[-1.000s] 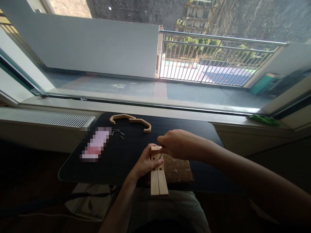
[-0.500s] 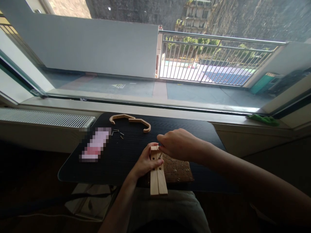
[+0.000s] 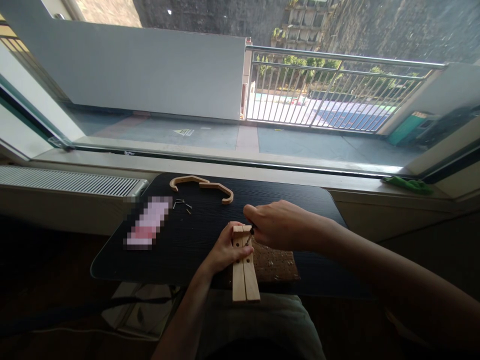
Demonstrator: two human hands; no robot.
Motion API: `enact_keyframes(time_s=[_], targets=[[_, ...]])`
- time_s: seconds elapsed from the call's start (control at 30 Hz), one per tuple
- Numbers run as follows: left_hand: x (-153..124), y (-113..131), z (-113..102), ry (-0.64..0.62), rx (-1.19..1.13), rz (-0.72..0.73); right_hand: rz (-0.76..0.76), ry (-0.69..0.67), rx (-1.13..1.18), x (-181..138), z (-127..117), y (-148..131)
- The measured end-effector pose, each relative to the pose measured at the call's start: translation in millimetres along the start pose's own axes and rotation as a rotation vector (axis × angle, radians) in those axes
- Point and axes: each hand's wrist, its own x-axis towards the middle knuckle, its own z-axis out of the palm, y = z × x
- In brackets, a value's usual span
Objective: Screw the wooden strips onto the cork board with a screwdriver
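My left hand is wrapped round a pair of pale wooden pieces lying side by side, its thumb across their front. Dark round holes show in both, and a short wooden block crosses their top end. Closed in a fist above them, my right hand grips a screwdriver; its handle is mostly hidden in the fingers. The thin shaft slants down to an upper hole in the right-hand piece. Whether a screw sits under the tip I cannot tell.
Two curved wooden hooks lie at the back of the black table. Several screws are scattered beside a blurred pink packet. A brown patterned mat lies under the work. Behind are the windowsill and a radiator.
My right hand has turned slightly at the wrist, so more of the screwdriver's dark part and shaft shows. The left hand and the wooden pieces stay nearly in place.
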Motion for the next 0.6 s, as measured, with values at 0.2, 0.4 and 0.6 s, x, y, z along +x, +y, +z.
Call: enact_keyframes(time_s=[0.2,0.4,0.6], targets=[[0.1,0.2,-0.9,-0.018,-0.011,-0.003,-0.021,-0.003,0.012,-0.6,0.6,-3.1],[-0.1,0.6,-2.1,-0.026,0.004,0.01,-0.03,0.012,0.04,-1.4,3.6,-0.1],[0.3,-1.2,-1.7,-0.025,-0.002,0.025,-0.105,0.032,0.026,-2.1,2.3,2.3]])
